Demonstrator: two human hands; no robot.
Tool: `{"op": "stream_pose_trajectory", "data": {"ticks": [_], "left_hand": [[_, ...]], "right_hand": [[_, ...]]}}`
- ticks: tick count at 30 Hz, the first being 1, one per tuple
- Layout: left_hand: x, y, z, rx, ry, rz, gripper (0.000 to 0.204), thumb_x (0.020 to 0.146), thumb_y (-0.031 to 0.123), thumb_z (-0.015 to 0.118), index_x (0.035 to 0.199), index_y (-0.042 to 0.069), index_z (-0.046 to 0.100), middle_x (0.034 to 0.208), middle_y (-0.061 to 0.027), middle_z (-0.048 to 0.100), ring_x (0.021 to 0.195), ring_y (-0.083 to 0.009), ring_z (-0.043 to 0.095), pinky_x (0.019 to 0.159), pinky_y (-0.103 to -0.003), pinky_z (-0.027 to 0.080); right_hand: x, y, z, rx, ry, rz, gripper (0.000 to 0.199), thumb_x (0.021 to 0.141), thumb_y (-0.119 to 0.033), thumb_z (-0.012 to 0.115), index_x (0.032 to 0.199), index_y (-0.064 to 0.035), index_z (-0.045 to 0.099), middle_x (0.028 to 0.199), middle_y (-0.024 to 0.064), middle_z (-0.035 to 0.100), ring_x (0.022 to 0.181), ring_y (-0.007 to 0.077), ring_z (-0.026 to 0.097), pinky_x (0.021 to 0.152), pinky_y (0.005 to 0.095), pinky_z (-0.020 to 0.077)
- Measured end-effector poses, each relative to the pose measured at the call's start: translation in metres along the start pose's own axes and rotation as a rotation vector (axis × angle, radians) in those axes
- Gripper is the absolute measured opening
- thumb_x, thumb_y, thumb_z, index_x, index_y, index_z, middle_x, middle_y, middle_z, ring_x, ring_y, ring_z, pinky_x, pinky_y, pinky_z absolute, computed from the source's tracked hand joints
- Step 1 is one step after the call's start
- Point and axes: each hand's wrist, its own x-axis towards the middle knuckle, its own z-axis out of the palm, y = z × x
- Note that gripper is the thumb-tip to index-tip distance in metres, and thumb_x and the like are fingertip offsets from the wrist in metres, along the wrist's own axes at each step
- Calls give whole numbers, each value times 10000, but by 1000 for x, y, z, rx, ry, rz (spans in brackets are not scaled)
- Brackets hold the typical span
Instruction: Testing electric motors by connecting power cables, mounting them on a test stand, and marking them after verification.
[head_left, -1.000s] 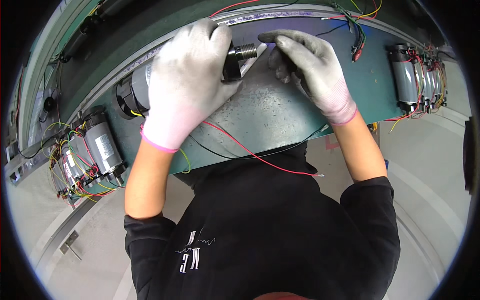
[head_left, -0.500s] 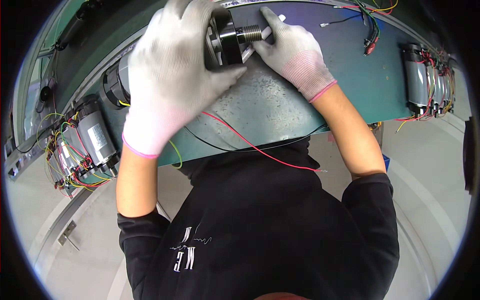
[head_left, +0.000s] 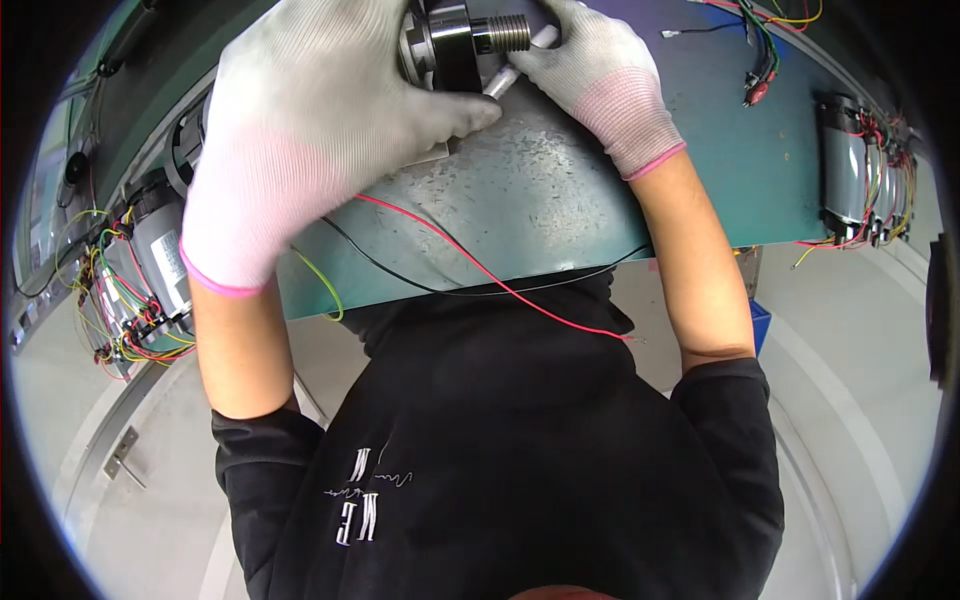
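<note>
green worktop [head_left: 760, 170], scuffed bare in the middle. left hand [head_left: 300, 130] wrapped round a motor [head_left: 450, 40], threaded shaft outward; right hand [head_left: 600, 80] pinching a white rod [head_left: 505, 78] beside it for steadiness.

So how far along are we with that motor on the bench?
Done: finished-looking wired motors sit at the bench's left and more at its right. In hand: the left hand grips a motor by its black body, threaded shaft toward the right hand, which holds a pale rod against it. Left: its red lead and black lead hang loose.
</note>
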Motion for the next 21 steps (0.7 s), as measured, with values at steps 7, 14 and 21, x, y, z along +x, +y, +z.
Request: {"op": "stream_pose_trajectory", "data": {"ticks": [7,14,21], "left_hand": [[-7,9,21,292,121,103,694,653,245,940,1250,26,664,1053,-169,699,993,-389,703,885,-467,581],[34,-1,-5,-86,-380,-103,619,724,292,951,1216,9,706,1018,-162,757,971,-309,742,883,-417,586],[54,-26,-18,-342,-679,71,506,837,276,917,1178,-39,716,1055,-134,808,933,-179,754,866,-328,597]], "right_hand": [[-16,22,15,439,346,-384,629,821,-257,816,1400,-48,691,953,217,778,917,401,763,856,499,619],[-9,11,-7,131,29,-30,600,833,-252,804,1391,-59,704,1074,236,774,972,406,759,893,486,613],[-8,17,-3,270,47,-109,581,839,-239,777,1386,-55,711,1136,244,767,1047,402,750,953,464,597]]}}
